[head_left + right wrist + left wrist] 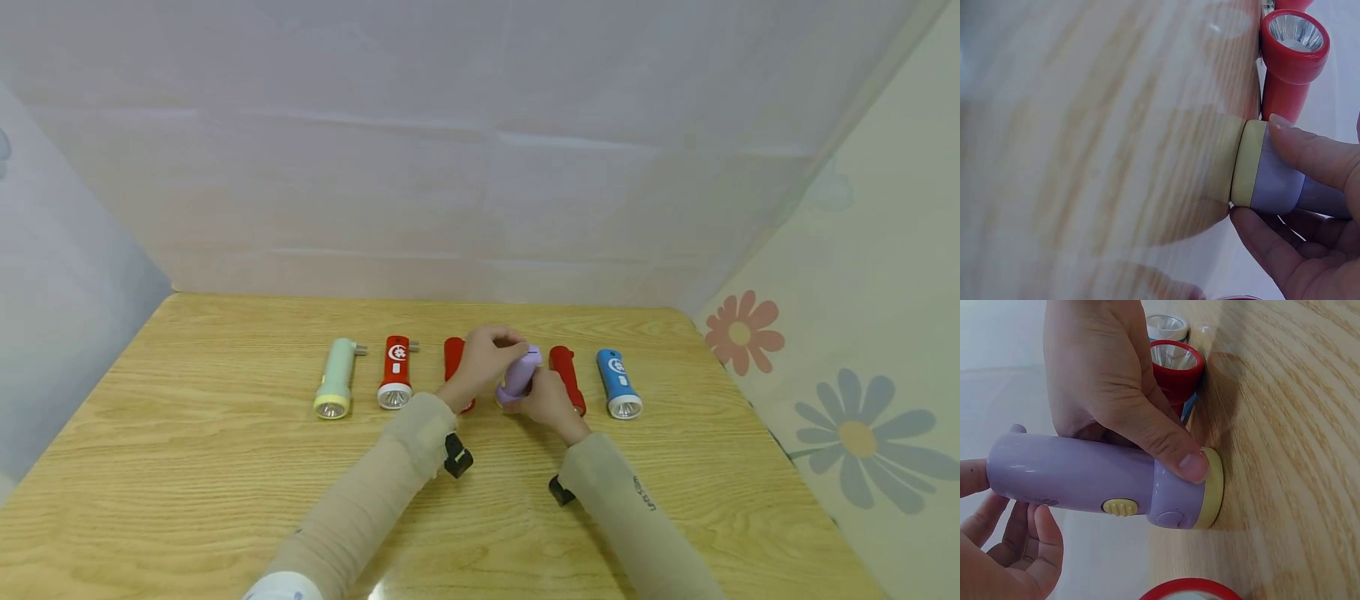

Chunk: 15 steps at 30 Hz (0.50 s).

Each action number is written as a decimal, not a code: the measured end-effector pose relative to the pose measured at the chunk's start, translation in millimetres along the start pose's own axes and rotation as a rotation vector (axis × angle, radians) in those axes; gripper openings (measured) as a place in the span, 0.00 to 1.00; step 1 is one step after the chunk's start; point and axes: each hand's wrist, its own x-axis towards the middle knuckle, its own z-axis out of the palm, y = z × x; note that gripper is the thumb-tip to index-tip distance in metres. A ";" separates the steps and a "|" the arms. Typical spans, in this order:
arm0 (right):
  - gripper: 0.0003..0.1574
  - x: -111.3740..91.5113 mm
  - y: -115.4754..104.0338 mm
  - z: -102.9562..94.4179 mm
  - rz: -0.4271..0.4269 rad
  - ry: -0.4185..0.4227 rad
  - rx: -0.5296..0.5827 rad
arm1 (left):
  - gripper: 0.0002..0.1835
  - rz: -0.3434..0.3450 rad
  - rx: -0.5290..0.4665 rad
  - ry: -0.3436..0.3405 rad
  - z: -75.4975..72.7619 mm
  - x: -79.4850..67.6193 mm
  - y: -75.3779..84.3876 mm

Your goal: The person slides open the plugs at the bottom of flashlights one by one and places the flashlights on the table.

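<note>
A purple flashlight (519, 375) with a pale yellow lens rim stands nearly upright, head down, on the wooden table. My right hand (547, 402) grips its head; in the right wrist view the thumb (1310, 150) lies on one side and a finger reaches the opposite side of the rim. At the tail end, my left hand (483, 362) pinches the body between its fingertips. A yellow ridged switch (1120, 507) shows on the flashlight's side in the left wrist view. Red flashlights (566, 377) lie on either side, the left one (453, 357) partly hidden by my left hand.
Further left lie a pale green flashlight (339, 375) and a red one with a white rim (396, 371), both with plug prongs sticking out. A blue flashlight (617, 379) lies at the right end of the row. A pale wall (420, 208) rises behind the table.
</note>
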 end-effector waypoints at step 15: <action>0.41 -0.1 -2.3 -0.8 0.007 0.001 -0.028 | 0.06 -0.017 -0.003 0.024 2.8 1.5 3.2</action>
